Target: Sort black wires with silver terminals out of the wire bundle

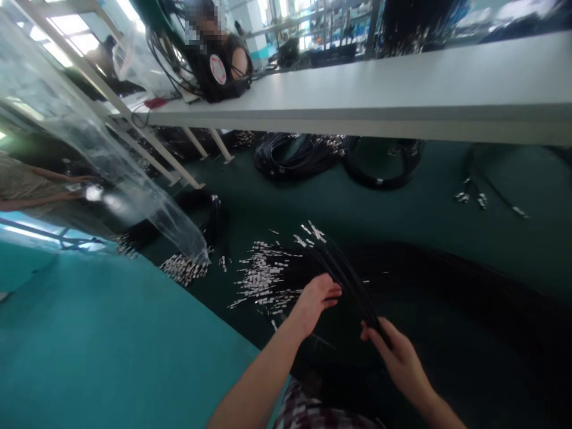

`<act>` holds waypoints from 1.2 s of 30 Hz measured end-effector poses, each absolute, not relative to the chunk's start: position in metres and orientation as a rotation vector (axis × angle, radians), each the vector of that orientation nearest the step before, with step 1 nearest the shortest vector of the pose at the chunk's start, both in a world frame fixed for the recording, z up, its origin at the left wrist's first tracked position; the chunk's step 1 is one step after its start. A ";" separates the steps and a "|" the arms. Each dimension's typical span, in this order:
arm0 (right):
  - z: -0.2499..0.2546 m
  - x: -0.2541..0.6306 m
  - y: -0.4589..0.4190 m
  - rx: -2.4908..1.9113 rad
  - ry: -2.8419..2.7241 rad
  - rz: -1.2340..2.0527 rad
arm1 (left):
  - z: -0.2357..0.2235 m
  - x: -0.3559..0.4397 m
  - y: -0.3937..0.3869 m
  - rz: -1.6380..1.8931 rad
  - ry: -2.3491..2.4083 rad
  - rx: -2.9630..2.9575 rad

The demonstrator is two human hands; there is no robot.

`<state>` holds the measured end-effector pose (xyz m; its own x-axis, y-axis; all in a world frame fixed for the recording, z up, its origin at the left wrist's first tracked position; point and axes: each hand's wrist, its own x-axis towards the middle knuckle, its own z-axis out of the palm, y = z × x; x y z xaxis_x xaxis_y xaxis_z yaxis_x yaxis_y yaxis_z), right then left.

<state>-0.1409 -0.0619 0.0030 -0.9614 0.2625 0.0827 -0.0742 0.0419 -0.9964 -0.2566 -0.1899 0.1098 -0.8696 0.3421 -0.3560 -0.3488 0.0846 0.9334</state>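
Note:
Long black cables with silvery metal ends (pixel 263 271) lie in a thick bunch on the dark green surface in front of me. My right hand (pixel 397 351) is wrapped round a smaller bundle of black cables (pixel 351 277), lifted at a slant so that its bright ends point up and left. Beside that bundle is my left hand (pixel 316 302), back upward, fingers loosely stretched toward the cables. Nothing shows in its grasp, and whether its fingertips touch the cables I cannot tell.
A long white table (pixel 357 98) crosses the back. Beneath it lie coiled black cables (pixel 295 158). Clear plastic sheeting (pixel 147 196) hangs at left, near another bunch of cable ends (pixel 183 269). A person (pixel 239 59) sits behind the table; another person's arm (pixel 58 193) shows far left.

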 end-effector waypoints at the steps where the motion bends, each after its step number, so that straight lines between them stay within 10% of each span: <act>1: 0.001 -0.130 -0.067 -0.169 -2.088 2.008 | 0.117 -0.258 -0.177 1.900 1.794 0.024; 19: 0.128 -0.132 -0.010 -0.192 -0.983 2.572 | 0.143 -0.171 -0.160 1.582 1.602 0.427; 36: 0.108 -0.093 -0.039 -0.233 -1.600 2.336 | 0.173 -0.176 -0.143 1.862 1.835 0.316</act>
<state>-0.0934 -0.0386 0.1084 -0.9422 0.3334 0.0347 -0.1528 -0.3352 -0.9297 -0.1762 -0.1431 0.1734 -0.8466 0.5008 -0.1799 -0.1871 0.0364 0.9817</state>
